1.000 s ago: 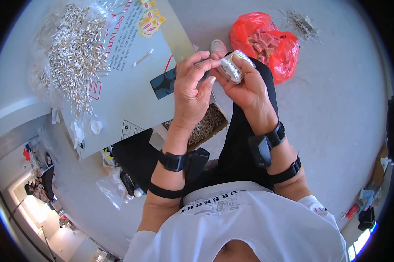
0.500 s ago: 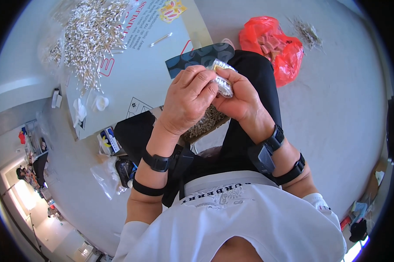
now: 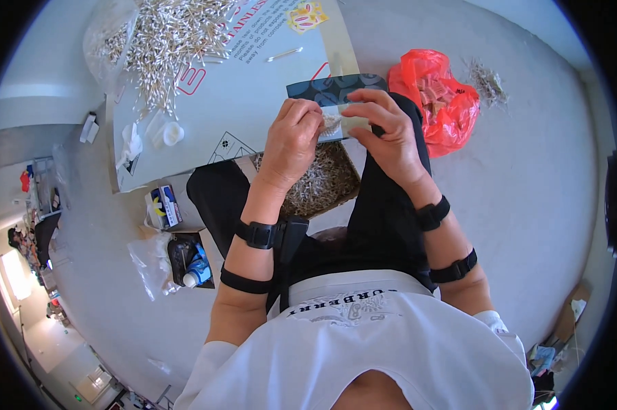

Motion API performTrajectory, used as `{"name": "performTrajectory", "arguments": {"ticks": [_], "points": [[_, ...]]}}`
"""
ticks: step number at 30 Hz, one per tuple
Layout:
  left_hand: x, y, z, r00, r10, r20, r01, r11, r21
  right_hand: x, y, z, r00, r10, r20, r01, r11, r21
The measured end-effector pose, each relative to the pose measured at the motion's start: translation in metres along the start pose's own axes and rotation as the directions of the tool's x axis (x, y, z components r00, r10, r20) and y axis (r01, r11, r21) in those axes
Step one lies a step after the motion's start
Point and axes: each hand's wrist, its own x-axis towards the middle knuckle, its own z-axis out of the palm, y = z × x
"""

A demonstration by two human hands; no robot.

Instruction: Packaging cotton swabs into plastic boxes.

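My left hand pinches a small clear packet of white-tipped cotton swabs at its left side. Part of the packet is hidden behind those fingers. To the right of it, my right hand has its thumb and fingers spread apart, with nothing in the grip. Below both hands, between my knees, stands a cardboard box filled with loose brownish and white bits. A heap of loose cotton swabs lies at the far left of the table.
The pale printed table sheet carries one lone swab, a yellow patterned packet and a white round cup. A red plastic bag of pinkish pieces sits on the floor at right, beside scattered sticks.
My right hand has let go of the swab packet and opened to the right. The packet stays in my left hand. The view has shifted, showing more of the box.
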Motion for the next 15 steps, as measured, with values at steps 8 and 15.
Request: {"name": "performTrajectory", "arguments": {"ticks": [8, 15], "points": [[-0.007, 0.0, 0.0, 0.997, -0.06, -0.053, 0.057, 0.997, -0.06, 0.021, 0.003, 0.005, 0.922, -0.251, 0.296, 0.354, 0.856, -0.377], [-0.005, -0.004, -0.006, 0.999, 0.041, -0.021, -0.041, 0.999, 0.017, 0.029, 0.0, 0.01, 0.839, -0.404, 0.365, 0.534, 0.744, -0.402]]}}
